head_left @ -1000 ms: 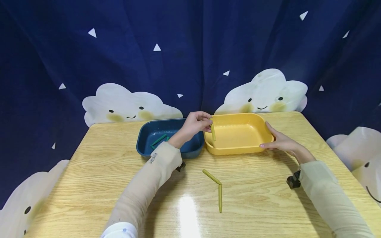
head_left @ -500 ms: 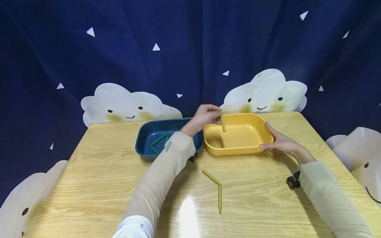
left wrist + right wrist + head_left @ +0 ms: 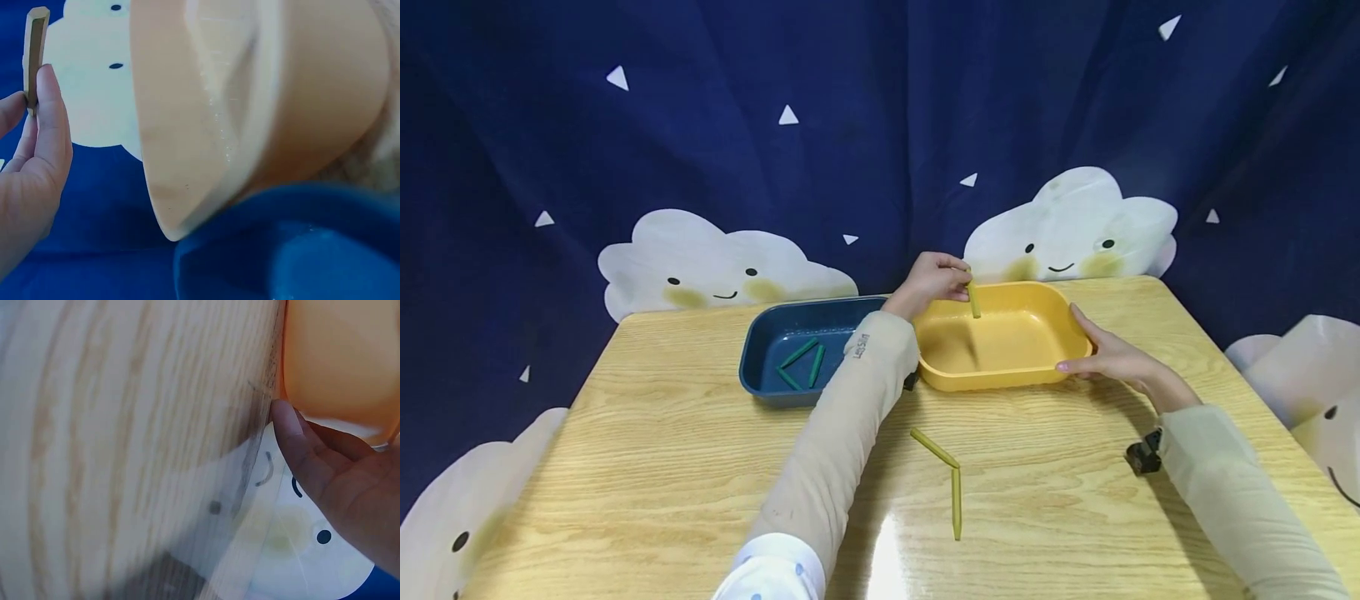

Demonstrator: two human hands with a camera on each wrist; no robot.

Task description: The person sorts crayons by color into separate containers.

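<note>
My left hand (image 3: 936,279) pinches a yellow crayon-like stick (image 3: 973,300) between thumb and fingers, with its lower end hanging over the back left of the yellow tray (image 3: 1000,382). In the left wrist view the stick (image 3: 35,53) has flat facets and points upward from the fingertips. My right hand (image 3: 1108,360) holds the tray's right front corner, thumb at the front and fingers along the right end. The right wrist view shows the thumb (image 3: 294,428) against the tray wall (image 3: 340,356). Two more yellow sticks (image 3: 935,448) lie end to end at an angle on the table.
A dark blue tray (image 3: 786,400) stands left of the yellow one, right beside it, with several green sticks (image 3: 816,367) inside. My left forearm covers its right part. Behind the wooden table (image 3: 662,467) hangs a navy curtain (image 3: 715,150) with clouds and triangles.
My left hand has moved right and farther back with the yellow stick, from the gap between the trays to over the yellow tray. The right hand stays at its corner.
</note>
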